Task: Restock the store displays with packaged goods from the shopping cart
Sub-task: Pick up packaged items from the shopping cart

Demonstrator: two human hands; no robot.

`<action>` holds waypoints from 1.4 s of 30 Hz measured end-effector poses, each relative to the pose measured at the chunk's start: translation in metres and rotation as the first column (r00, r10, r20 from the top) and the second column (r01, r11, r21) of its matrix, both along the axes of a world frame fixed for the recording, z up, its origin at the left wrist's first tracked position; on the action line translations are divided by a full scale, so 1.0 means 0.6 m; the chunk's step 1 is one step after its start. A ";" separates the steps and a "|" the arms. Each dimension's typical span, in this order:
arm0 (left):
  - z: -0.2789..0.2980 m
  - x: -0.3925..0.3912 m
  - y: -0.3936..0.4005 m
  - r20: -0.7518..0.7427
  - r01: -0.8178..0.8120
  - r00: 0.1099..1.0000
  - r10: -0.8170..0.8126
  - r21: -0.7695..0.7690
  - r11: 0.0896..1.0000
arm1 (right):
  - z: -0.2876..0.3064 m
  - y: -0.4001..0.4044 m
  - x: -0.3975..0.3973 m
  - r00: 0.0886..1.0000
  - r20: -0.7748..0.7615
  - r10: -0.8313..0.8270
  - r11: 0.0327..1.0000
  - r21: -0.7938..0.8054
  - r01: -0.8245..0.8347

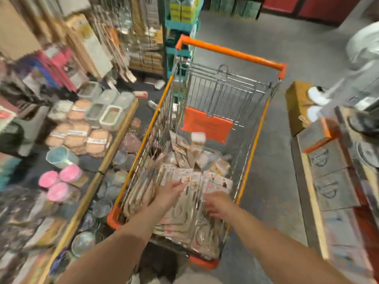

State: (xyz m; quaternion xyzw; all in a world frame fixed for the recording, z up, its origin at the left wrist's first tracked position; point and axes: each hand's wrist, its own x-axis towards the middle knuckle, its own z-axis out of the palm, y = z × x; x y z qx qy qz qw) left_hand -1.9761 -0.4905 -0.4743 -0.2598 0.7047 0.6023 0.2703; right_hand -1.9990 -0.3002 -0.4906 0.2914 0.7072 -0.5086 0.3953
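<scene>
Both my arms reach into the shopping cart (254, 140), orange-trimmed wire, standing in the aisle. My left hand (170, 193) lies flat, fingers spread, on the carded packages (184, 210) heaped in the cart's near end. My right hand (217, 203) hovers over the same pile; its grip is too blurred to tell. Display tabletop (114, 144) with pink lids (59, 181) sits to my left.

Grey concrete floor (287, 181) between wooden-edged display tables (114, 144)
</scene>
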 end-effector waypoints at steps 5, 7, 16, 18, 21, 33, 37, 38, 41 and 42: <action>-0.014 0.029 -0.009 0.100 0.063 0.994 -0.047 -0.170 0.983 | -0.019 -0.028 0.019 0.999 -0.013 0.044 0.999 -0.026 -0.045; -0.024 0.028 -0.008 0.142 0.085 0.988 -0.054 -0.225 0.971 | -0.015 -0.031 0.026 0.999 -0.011 0.033 0.999 -0.006 -0.033; -0.042 0.003 0.016 0.292 0.449 0.892 -0.346 -0.476 0.756 | -0.002 -0.016 0.045 0.998 -0.003 0.059 0.998 -0.031 -0.059; -0.047 0.008 0.016 0.317 0.504 0.863 -0.394 -0.468 0.726 | -0.003 -0.017 0.048 0.999 0.008 0.032 0.999 -0.036 -0.032; -0.057 0.023 0.021 0.284 0.556 0.831 -0.479 -0.460 0.692 | -0.003 -0.021 0.050 1.000 0.010 -0.019 0.999 -0.031 0.020; -0.015 0.012 -0.047 0.114 0.240 0.970 -0.215 -0.288 0.927 | -0.001 -0.049 0.075 0.989 -0.032 -0.142 0.986 0.087 0.144; -0.017 0.021 -0.069 0.101 0.254 0.966 -0.236 -0.246 0.935 | 0.000 -0.074 0.071 0.994 -0.100 0.054 0.971 0.238 -0.029; -0.020 0.021 -0.072 0.093 0.241 0.970 -0.225 -0.242 0.940 | -0.002 -0.080 0.071 0.988 -0.128 0.087 0.959 0.279 -0.048; -0.014 0.022 -0.079 0.072 0.192 0.981 -0.179 -0.267 0.944 | -0.003 -0.093 0.071 0.958 -0.255 0.129 0.920 0.390 -0.020; -0.013 0.022 -0.081 0.058 0.167 0.986 -0.157 -0.279 0.946 | -0.004 -0.096 0.072 0.951 -0.261 0.168 0.906 0.421 -0.045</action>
